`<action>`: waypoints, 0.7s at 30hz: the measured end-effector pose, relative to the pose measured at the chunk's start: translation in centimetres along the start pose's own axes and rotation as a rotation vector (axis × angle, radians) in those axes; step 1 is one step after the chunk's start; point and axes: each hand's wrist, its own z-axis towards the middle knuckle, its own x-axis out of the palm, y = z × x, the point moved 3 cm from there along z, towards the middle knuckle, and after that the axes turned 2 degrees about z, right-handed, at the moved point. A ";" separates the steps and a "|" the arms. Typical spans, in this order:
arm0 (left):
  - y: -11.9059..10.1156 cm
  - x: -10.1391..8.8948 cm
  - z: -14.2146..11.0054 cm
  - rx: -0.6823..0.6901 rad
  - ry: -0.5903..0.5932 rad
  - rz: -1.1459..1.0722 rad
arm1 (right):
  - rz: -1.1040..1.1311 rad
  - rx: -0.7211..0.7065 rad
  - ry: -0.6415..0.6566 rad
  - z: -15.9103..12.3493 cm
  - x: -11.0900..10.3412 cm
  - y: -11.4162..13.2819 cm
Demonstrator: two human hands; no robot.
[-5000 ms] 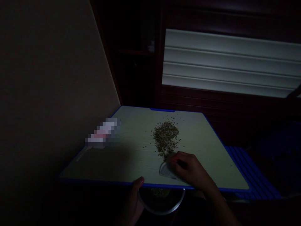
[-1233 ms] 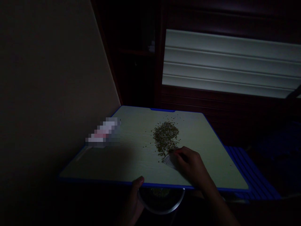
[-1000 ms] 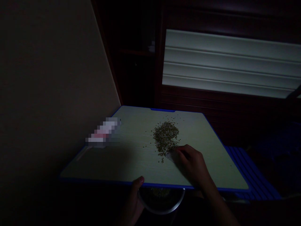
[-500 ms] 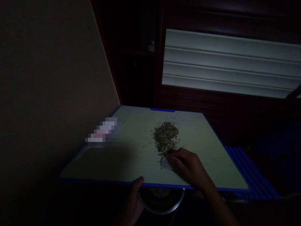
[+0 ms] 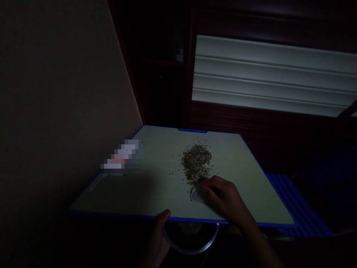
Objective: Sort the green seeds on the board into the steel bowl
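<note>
A loose pile of small dark seeds or beans (image 5: 196, 160) lies on a pale board with a blue rim (image 5: 156, 186). My right hand (image 5: 223, 193) rests at the pile's near end, fingers pinched together; what they hold, if anything, is too dark to make out. Partly under that hand is a pale, curved, see-through piece (image 5: 197, 195), its kind unclear. Below the board's front edge, my left hand (image 5: 160, 238) grips the side of a round metal-rimmed bowl (image 5: 192, 252), its thumb up against the board's edge. Similar greenish seeds (image 5: 189, 227) show inside the bowl.
A blurred-out white and pink item (image 5: 122, 156) lies at the board's left edge, beside a wall (image 5: 69, 93). Blue striped fabric or seating (image 5: 298, 208) is at the right. Behind stands dark wooden furniture with a pale slatted panel (image 5: 264, 74). The room is dim.
Almost nothing differs. My right hand has shifted very slightly at the near end of the pile; the left hand, bowl and board stay put.
</note>
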 end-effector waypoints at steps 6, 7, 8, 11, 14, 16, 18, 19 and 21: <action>0.0 -0.2 0.1 0.013 0.001 -0.015 | 0.013 -0.017 0.043 0.0 0.1 0.5; 0.0 -0.2 0.0 0.000 0.012 -0.018 | 0.014 -0.023 0.054 0.0 0.1 0.6; -0.1 -0.2 0.0 -0.014 0.020 -0.018 | 0.016 -0.030 0.069 0.0 0.1 0.7; -0.3 -0.4 -0.1 -0.022 0.023 -0.011 | 0.029 -0.060 0.110 0.0 0.2 0.9; -0.4 -0.6 0.2 -0.014 0.004 -0.006 | 0.045 -0.086 0.150 0.0 0.4 1.0; -0.2 -0.5 0.3 -0.029 -0.008 -0.003 | 0.054 -0.095 0.174 -0.1 0.4 1.1; 0.0 -0.3 0.4 -0.051 -0.004 -0.002 | 0.064 -0.092 0.194 -0.2 0.4 1.2; 0.1 -0.2 0.4 -0.059 0.006 -0.003 | 0.067 -0.088 0.203 -0.2 0.4 1.3; 0.2 -0.1 0.3 -0.065 0.025 -0.006 | 0.076 -0.083 0.217 -0.2 0.4 1.4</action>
